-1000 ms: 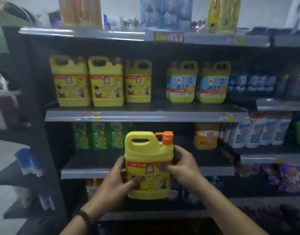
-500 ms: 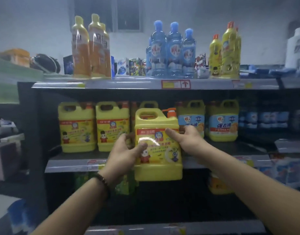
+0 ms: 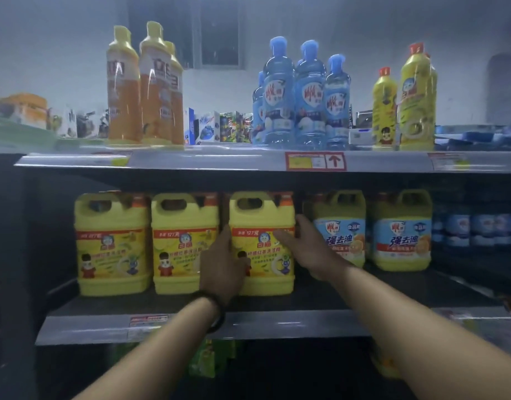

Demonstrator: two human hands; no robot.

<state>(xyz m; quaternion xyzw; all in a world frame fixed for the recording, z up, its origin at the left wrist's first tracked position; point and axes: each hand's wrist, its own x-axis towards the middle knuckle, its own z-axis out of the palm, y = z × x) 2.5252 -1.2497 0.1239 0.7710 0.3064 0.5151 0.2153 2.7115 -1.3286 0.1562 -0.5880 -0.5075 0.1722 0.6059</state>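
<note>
A yellow detergent jug [image 3: 263,217] with an orange pump cap stands on the middle shelf [image 3: 291,324], third in a row of like yellow jugs. My left hand [image 3: 219,264] holds its left side, fingers reaching between it and the neighbouring jug [image 3: 182,241]. My right hand [image 3: 309,249] holds its right side, the thumb across the front label and the fingers along the edge. A dark band sits on my left wrist.
Another yellow jug [image 3: 113,243] stands at the far left, and two blue-labelled jugs [image 3: 339,229] at the right. The top shelf [image 3: 219,161] carries orange bottles [image 3: 144,90], blue bottles [image 3: 303,96] and yellow bottles [image 3: 415,99]. Lower shelves are dark.
Both hands lifted the yellow jug from the lower shelf level up and forward, and it now stands in the gap on the middle shelf. The view tilted upward.
</note>
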